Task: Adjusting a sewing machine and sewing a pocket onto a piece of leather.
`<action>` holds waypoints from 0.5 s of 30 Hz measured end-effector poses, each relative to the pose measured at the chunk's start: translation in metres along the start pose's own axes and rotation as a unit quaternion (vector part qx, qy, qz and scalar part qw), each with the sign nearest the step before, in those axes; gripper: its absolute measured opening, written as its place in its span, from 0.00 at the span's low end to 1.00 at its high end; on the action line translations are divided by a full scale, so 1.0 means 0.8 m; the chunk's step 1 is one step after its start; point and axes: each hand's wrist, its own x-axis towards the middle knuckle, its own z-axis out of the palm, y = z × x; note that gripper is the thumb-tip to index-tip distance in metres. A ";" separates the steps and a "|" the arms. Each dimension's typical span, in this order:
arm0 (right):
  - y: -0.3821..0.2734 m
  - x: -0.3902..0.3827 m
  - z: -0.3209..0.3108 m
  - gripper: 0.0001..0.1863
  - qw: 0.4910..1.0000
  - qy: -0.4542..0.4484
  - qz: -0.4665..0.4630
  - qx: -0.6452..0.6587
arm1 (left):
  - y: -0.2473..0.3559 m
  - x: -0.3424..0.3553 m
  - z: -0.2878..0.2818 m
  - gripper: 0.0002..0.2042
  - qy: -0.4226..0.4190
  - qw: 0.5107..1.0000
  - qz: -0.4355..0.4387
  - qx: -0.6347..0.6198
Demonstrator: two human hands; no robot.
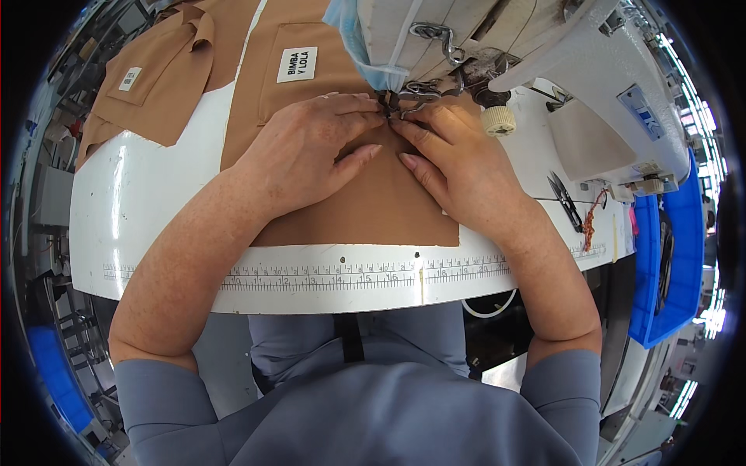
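Note:
Brown fabric (350, 217) lies on the white sewing table, with a stitched pocket and white label (297, 64) on its upper part. My left hand (307, 151) rests on it left of the presser foot (392, 105), fingers flat and close together, thumb apart. Just right of the foot, my right hand (458, 159) lies on the same fabric, index and thumb apart, fingertips at the foot and partly hidden by it. The sewing machine (590, 116) stands over the fabric, a light blue mask-like cloth (350, 43) hanging at its left.
Another brown pocketed piece (163, 101) lies at upper left. Black thread snips (566, 198) and orange-red thread (590, 229) sit right of my right hand. The table edge (334, 299) carries a printed ruler. Blue bins stand at the right (645, 311) and lower left (58, 373).

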 end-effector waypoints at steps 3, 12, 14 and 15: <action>0.000 0.000 -0.001 0.20 1.000 0.001 0.001 0.001 | 0.000 0.001 0.001 0.16 0.004 1.000 0.007 0.003; 0.000 0.000 0.000 0.20 1.000 -0.012 0.011 -0.004 | 0.000 0.001 0.002 0.16 0.005 1.000 0.001 0.006; -0.001 0.000 -0.001 0.20 1.000 -0.016 0.015 -0.005 | -0.001 0.001 0.001 0.16 -0.001 1.000 -0.005 -0.002; -0.001 0.000 -0.001 0.20 1.000 -0.020 0.018 -0.006 | -0.001 0.001 0.000 0.16 -0.006 1.000 -0.012 -0.010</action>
